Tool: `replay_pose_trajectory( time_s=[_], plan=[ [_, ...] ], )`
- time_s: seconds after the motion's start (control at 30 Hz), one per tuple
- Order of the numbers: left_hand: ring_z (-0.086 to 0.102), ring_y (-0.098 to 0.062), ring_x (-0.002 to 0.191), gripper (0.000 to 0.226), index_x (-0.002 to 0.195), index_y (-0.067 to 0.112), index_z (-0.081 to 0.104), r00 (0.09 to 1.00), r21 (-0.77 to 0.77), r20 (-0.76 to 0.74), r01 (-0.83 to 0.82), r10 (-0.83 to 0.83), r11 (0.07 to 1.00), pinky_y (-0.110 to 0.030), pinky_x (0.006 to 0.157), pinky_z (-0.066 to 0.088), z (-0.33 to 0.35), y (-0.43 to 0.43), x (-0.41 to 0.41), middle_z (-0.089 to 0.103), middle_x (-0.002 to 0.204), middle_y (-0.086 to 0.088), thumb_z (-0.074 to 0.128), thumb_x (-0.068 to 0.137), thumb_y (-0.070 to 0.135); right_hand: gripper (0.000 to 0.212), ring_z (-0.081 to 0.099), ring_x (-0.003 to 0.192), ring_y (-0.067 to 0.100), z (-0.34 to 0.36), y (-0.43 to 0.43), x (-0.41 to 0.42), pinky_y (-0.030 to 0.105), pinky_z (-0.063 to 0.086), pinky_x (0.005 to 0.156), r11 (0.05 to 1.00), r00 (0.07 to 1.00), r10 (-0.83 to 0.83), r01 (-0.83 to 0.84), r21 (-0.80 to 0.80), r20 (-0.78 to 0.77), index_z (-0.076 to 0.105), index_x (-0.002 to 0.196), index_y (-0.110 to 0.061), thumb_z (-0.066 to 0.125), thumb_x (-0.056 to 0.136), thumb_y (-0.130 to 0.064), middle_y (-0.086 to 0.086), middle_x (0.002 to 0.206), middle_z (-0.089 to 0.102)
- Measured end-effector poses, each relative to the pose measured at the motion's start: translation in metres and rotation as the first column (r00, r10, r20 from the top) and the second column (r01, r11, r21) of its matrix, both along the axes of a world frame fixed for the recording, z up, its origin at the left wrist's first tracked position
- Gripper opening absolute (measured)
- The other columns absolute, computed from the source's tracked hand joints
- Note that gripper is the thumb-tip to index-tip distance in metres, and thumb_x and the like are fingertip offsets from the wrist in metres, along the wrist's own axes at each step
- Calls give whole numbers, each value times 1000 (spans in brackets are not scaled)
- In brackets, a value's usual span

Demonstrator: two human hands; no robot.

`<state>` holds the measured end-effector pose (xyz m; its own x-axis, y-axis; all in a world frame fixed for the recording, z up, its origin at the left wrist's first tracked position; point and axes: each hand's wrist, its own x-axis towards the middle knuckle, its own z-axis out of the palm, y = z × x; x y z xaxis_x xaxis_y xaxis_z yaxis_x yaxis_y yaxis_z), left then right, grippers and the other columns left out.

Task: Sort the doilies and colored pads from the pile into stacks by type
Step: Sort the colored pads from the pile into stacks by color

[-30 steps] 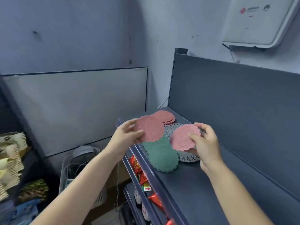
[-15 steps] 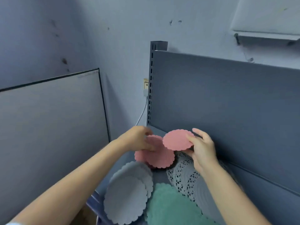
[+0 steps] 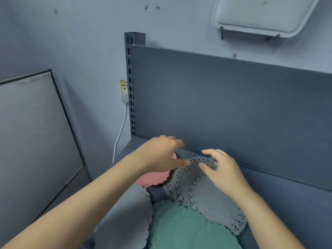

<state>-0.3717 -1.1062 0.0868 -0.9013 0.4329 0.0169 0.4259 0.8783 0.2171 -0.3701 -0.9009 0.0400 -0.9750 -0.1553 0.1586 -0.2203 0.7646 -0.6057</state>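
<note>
On the shelf [image 3: 287, 203], against the back panel [image 3: 233, 105], your right hand [image 3: 224, 169] pinches the raised far edge of the white, hole-patterned doily [image 3: 195, 191]; your left hand [image 3: 159, 155], fingers spread, is above the scalloped pink pads [image 3: 154, 178].

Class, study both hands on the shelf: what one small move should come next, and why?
Probably lift the lace doily a little by its far rim. The right hand seems to pinch that rim already, the left hand is open beside it over the pink pads, and the doily's near edge overlaps the teal pad.
</note>
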Motion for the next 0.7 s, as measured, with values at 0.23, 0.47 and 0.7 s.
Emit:
replay_pose_trajectory(
  time_s=[0.23,0.47,0.7],
  plan=[
    [46,-24,122,61,138,22,44,961,-74,-23,272,-274,960,-33,96,41,16,202,50,53,132,-2,56,88,56,33,52,109,2,6,191,112,29,46,95,974,972,-224,223,30,67,60,118,-29,64,86,-37,-22,114,52],
    [43,-20,130,64,142,24,39,850,-56,40,527,-525,848,-35,102,40,0,468,156,46,143,2,53,89,57,34,50,112,4,-7,436,280,24,43,94,859,851,-512,505,92,114,58,120,-28,63,87,-37,-18,121,51],
    [45,-18,128,59,141,26,41,770,6,99,633,-631,774,-37,101,42,-18,657,224,48,142,3,54,90,53,37,51,109,5,3,591,378,21,39,89,746,730,-666,651,143,153,54,126,-27,61,90,-35,-15,126,50]
  ],
)
